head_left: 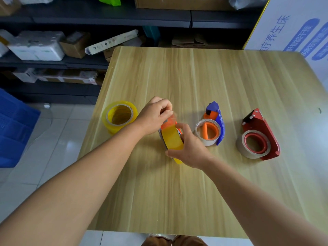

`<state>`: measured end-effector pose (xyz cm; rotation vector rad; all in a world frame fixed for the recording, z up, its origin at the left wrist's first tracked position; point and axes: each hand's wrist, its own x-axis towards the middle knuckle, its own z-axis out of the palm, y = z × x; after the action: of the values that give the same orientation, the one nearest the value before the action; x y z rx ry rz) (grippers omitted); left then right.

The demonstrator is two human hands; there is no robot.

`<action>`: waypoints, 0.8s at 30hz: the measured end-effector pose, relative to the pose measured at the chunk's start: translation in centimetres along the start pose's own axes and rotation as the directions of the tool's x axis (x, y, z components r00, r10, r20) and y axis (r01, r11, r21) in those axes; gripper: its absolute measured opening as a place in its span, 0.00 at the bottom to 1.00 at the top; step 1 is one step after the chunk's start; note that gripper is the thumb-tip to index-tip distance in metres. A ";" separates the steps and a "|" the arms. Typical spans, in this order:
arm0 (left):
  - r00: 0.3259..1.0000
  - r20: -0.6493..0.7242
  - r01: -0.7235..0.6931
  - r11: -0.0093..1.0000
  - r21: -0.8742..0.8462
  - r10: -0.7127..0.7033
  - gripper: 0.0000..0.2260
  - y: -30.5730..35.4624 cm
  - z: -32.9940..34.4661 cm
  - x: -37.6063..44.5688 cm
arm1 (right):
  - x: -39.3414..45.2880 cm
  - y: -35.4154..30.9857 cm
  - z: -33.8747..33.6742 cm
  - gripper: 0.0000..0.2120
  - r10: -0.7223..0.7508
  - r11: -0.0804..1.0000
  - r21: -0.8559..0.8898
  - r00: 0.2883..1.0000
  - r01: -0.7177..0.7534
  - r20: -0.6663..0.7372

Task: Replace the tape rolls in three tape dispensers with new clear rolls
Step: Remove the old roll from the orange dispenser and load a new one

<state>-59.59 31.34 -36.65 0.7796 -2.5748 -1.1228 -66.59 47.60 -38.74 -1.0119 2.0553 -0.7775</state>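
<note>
My right hand (190, 148) grips a tape dispenser loaded with a yellowish clear roll (171, 139), held on edge just above the wooden table (195, 77). My left hand (156, 115) pinches the loose tape end at the dispenser's orange front. A stack of clear yellowish rolls (119, 116) stands to the left. A blue and orange dispenser (213, 126) lies to the right with a nearly used-up core. A red dispenser (259, 137) lies further right, also with a thin cardboard core.
Dark shelves (106, 18) with boxes and foam packs run along the back. A blue crate (14, 128) sits on the tiled floor at left. A white printed board (292, 29) leans at the back right.
</note>
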 end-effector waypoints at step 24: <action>0.989 -0.131 0.053 0.994 -0.098 -0.066 0.05 -0.1 -0.5 0.0 | 0.4 0.2 -1.0 0.37 0.045 0.996 0.072 0.991 -0.054 0.127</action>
<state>-59.41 30.97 -36.40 0.8835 -2.3853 -1.1576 -67.61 47.57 -38.44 -0.9400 1.9225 -0.7418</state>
